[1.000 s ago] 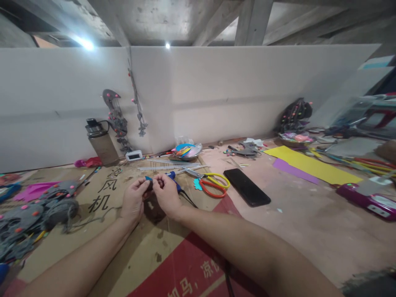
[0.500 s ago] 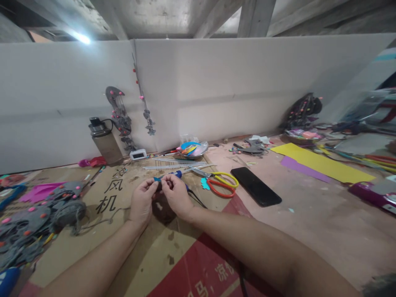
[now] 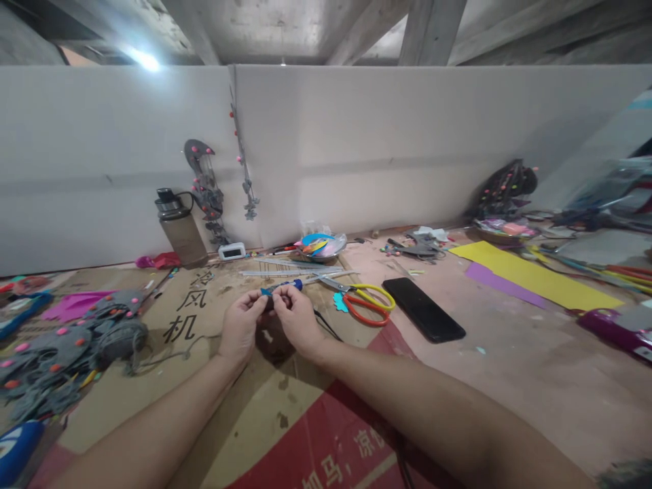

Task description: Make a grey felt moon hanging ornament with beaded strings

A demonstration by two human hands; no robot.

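Fingers (image 3: 286,299) pinch a blue piece (image 3: 265,292) over cardboard (image 3: 255,424), facing a white partition (image 3: 336,136).

This is a craft workshop. Scissors (image 3: 347,291), grey yarn (image 3: 121,339) and a yellow sheet (image 3: 534,273) share a worktable (image 3: 509,394) under concrete beams (image 3: 432,34).

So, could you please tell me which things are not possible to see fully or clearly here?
All in the head view:
- Blue piece: partly covered by the left hand and right hand; full shape unclear.
- Blue tool: partly behind the right hand.
- Purple device: cut off by the right edge.
- Blue object, bottom left: cut off by the left edge.
- Phone: screen dark, nothing readable.
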